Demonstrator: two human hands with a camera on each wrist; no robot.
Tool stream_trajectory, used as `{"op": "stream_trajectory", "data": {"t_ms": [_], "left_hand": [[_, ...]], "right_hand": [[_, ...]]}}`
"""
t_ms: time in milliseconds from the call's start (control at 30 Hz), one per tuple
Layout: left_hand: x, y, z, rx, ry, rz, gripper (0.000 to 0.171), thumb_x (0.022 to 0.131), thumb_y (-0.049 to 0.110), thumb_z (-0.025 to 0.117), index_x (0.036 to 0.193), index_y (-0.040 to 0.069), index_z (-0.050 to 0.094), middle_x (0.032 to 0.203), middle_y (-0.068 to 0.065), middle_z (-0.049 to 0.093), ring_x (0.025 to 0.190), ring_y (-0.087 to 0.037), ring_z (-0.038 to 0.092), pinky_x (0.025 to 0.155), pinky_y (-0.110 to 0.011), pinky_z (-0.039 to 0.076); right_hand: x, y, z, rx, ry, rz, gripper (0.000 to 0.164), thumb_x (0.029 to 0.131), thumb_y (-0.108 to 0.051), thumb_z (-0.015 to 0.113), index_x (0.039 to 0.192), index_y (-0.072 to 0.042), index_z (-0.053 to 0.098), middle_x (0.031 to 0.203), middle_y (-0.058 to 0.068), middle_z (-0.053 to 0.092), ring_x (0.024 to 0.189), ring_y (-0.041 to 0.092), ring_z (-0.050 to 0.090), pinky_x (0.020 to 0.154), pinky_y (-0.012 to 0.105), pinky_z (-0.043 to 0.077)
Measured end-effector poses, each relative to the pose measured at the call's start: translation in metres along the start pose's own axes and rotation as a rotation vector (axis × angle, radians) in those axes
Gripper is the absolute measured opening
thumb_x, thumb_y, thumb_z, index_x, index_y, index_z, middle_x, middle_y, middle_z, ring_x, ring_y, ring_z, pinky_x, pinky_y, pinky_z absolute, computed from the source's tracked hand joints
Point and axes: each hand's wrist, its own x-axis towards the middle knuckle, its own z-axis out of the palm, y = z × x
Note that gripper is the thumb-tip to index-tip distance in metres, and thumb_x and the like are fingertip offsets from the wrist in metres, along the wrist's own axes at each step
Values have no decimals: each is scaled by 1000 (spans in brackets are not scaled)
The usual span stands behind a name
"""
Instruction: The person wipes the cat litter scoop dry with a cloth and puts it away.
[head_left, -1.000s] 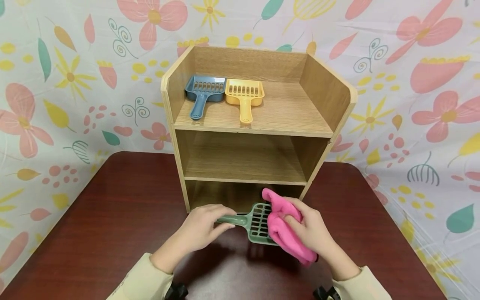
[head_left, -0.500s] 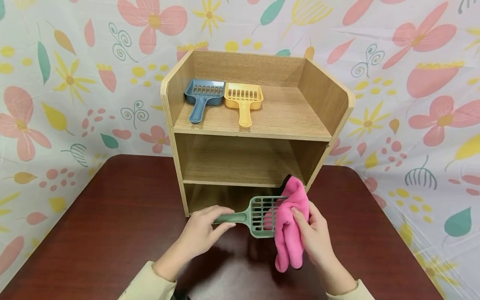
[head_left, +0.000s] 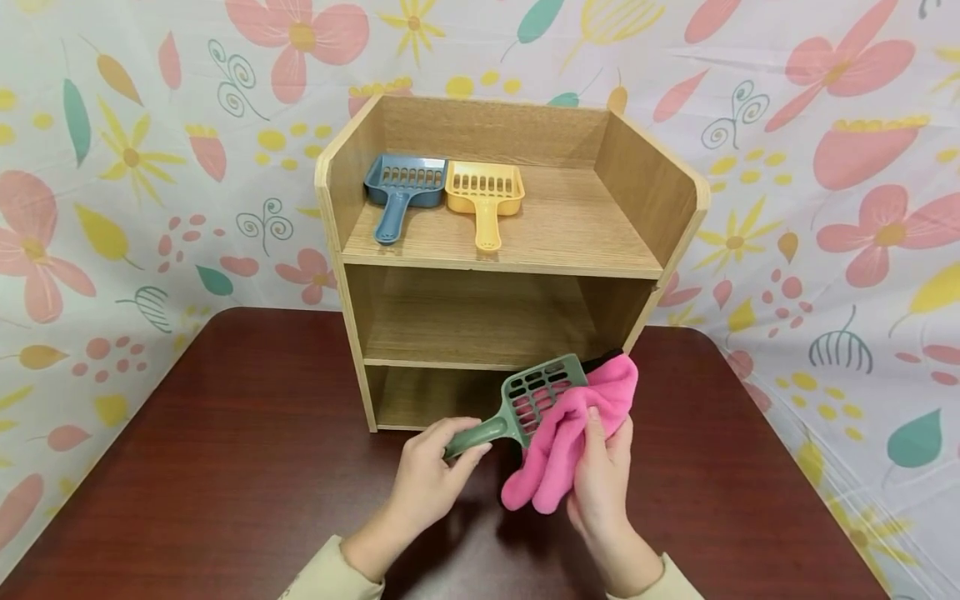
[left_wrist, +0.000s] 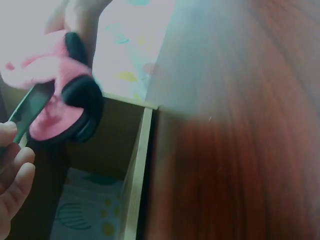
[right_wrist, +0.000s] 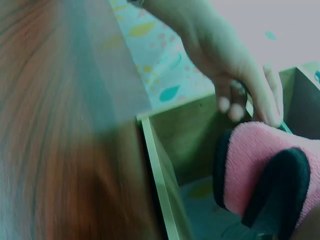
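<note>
My left hand (head_left: pixel 431 475) grips a green litter scoop (head_left: pixel 486 432) by its handle, with the slotted head raised toward the right. A pink cloth (head_left: pixel 553 457) with dark edging is held in my right hand (head_left: pixel 602 483), the thumb pressing on top. It wraps around the head's right side, covering part of the slots, and pink shows through some of them. In the left wrist view the scoop (left_wrist: pixel 32 107) runs into the folded cloth (left_wrist: pixel 55 65). From the right wrist, the cloth (right_wrist: pixel 255 155) appears just in front of my left hand (right_wrist: pixel 230 60).
A wooden shelf unit (head_left: pixel 585 225) stands on the dark red table (head_left: pixel 225 433) right behind the hands. On its top level, at the left, a blue litter scoop (head_left: pixel 392 218) and a yellow litter scoop (head_left: pixel 487 225) lie side by side. Flowered fabric (head_left: pixel 172 275) hangs behind.
The green scoop has tilted, its head now higher and pointing up to the right. The right hand has carried the cloth around the head's right end; the left hand has shifted slightly right.
</note>
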Motion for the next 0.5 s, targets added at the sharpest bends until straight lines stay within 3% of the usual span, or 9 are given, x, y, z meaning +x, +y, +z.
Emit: {"op": "stream_trajectory", "data": {"t_ms": [100,300,500], "left_hand": [[-4,1,4,-18,16,-31,28,75,8,78,100,6,66,89,-6,70,64,-6,56,51,-9,43],[-9,5,10,-22,61,-34,27,76,6,78,100,6,67,87,-6,69,64,-8,56,52,-10,43],[-8,8,14,-35,67,-7,27,77,6,76,102,4,66,89,-7,68,73,-12,63,62,-14,50]], "right_hand": [[-4,7,6,9,10,-50,31,95,-6,53,123,-7,39,104,4,60,90,11,64,81,21,54],[-11,18,16,-9,58,-58,69,87,8,59,139,-17,22,122,10,50,106,16,58,86,25,53],[-13,22,25,20,92,-65,76,87,13,53,143,-22,17,124,12,48,110,20,55,89,25,52]]}}
